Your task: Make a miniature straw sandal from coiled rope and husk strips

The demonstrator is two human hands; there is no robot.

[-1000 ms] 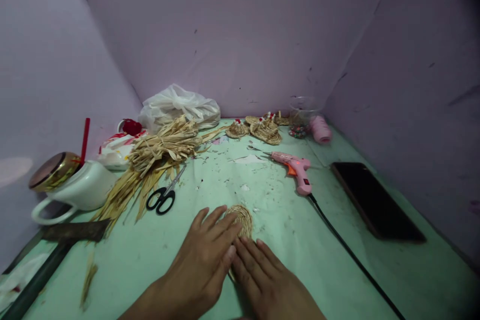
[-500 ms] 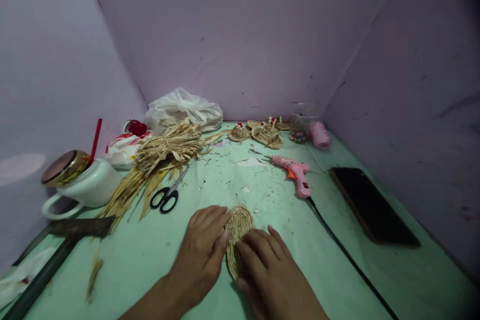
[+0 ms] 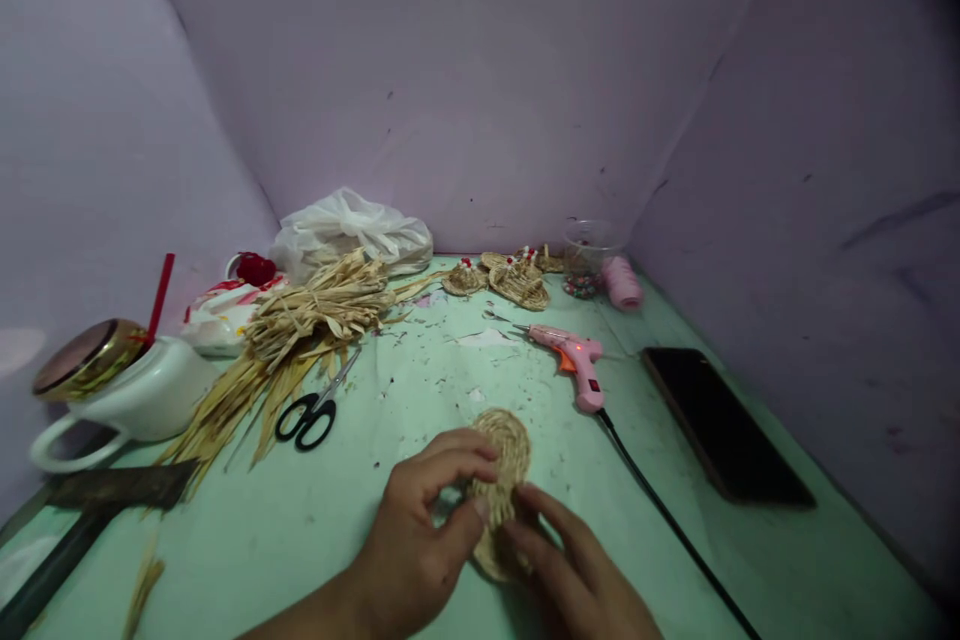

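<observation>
A small oval sole of coiled, woven straw (image 3: 508, 440) is held between my two hands near the front middle of the table. My left hand (image 3: 424, 525) is curled at its left edge, the thumb and bent fingers touching the straw with a gap between them. On the lower right edge, my right hand (image 3: 574, 560) grips with the thumb side and fingertips; part of that hand and the sole's lower end are hidden. Whether the sole lies flat or is slightly raised, I cannot tell.
Scissors (image 3: 306, 420), a dried straw bundle (image 3: 319, 305), a white cup (image 3: 154, 390) and a hammer-like tool (image 3: 124, 485) are on the left. A pink glue gun (image 3: 574, 360) with black cord and a phone (image 3: 724, 425) lie right. Straw slippers (image 3: 517, 282) and pink thread (image 3: 622, 283) sit behind.
My hands have shifted from lying over the sole to holding its edges, with the left fingers more curled. The sole shows more of its surface and sits further right; the whole view has shifted slightly.
</observation>
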